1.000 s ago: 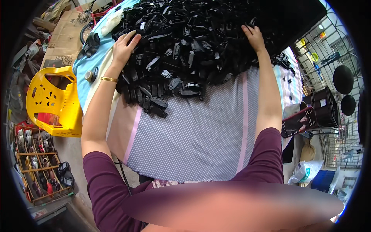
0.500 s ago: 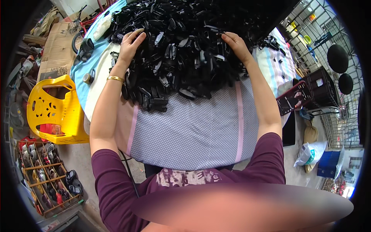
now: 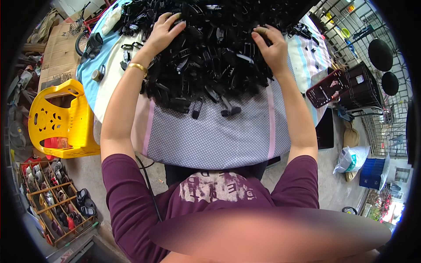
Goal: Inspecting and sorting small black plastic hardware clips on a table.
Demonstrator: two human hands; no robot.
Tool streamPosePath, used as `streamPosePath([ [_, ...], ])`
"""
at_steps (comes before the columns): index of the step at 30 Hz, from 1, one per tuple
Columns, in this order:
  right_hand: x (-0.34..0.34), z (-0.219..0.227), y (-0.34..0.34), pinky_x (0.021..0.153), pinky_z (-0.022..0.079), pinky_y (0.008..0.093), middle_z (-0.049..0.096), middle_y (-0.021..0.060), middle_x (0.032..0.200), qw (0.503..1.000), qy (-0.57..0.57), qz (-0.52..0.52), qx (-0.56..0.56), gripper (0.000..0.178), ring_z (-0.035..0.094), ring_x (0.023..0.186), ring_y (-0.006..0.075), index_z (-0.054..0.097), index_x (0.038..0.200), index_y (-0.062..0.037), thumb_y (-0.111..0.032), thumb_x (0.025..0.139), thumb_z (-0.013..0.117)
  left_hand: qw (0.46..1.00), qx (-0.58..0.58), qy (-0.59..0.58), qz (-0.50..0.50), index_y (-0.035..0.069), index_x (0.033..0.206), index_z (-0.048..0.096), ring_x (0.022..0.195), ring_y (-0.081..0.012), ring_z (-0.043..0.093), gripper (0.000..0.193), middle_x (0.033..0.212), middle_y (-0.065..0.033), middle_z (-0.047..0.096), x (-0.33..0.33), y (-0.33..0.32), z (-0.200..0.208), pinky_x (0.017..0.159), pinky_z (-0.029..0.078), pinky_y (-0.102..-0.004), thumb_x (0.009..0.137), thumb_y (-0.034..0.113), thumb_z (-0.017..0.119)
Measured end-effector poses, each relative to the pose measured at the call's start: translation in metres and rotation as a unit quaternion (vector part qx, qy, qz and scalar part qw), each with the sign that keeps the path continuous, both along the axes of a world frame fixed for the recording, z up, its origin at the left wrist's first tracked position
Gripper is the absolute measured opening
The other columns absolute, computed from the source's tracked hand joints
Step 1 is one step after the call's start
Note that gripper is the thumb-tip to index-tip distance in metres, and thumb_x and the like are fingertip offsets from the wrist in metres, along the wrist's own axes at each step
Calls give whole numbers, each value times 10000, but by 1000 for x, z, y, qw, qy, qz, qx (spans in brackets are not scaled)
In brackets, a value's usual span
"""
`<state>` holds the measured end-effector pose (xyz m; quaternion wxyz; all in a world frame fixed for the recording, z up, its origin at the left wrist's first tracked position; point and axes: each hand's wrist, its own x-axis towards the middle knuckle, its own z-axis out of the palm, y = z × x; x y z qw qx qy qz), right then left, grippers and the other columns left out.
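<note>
I monitor two hands and one heap of black plastic pieces [image 3: 210, 57] through the head view. The heap lies on the far part of one cloth-covered worktop [image 3: 210, 144]; its pieces overlap too densely to count. Two pieces project at the near edge: one narrow piece [image 3: 198, 108] and one dark-ended piece [image 3: 230, 108].

The left hand [image 3: 165, 33] is open, fingers bent and thumb apart, over the heap's left side. One gold bracelet [image 3: 138, 67] encircles that wrist. The right hand [image 3: 272, 47] is likewise open and curved, at the heap's right side. I cannot tell whether either hand has a piece beneath its fingertips.

Surroundings, by count: one yellow chair [image 3: 77, 127] left of the worktop; one tilted phone [image 3: 328, 89] at its right, near one black crate [image 3: 362, 81]; one shoe rack [image 3: 47, 188], lower left.
</note>
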<state>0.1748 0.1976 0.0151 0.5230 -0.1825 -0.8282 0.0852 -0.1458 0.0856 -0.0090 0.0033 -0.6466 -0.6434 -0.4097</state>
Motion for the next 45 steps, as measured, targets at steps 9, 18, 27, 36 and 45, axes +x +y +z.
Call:
streamPosePath([
  [9,34,3,-43,693,506,248,680,89,855,999,-29,-7,-41,82,652,754,158,637,888,-2,0,807,650,972,100,212,19,59,948,659,896,-299,577,254,903,-114,628,134,-56,65,750,474,-364,764,231,691],
  [18,30,0,-66,714,513,256,656,87,856,992,-56,38,-111,176,661,792,160,553,957,11,16,804,641,954,-50,251,-157,65,868,574,813,-218,500,140,882,-68,502,196,-108,1,691,436,-321,731,95,572],
  [27,21,25,-66,684,509,270,626,95,849,985,-119,14,-126,330,651,751,177,528,1082,-16,34,761,585,986,-1,109,-123,42,803,584,1008,-245,457,202,1103,-81,516,183,-102,14,802,436,-346,644,100,694],
  [36,13,27,-53,679,496,293,658,111,858,992,-105,-11,-72,203,634,726,218,637,962,1,4,782,544,906,-31,-388,-169,-14,1037,536,872,-108,602,266,983,-59,607,161,-101,20,800,504,-233,806,12,664],
  [45,2,4,-134,564,498,320,555,104,833,961,-260,22,86,524,577,647,230,480,1269,33,-17,757,579,848,-87,-504,-137,-21,1111,531,874,-111,599,349,969,-65,591,173,-104,22,810,515,-247,788,-37,662],
])
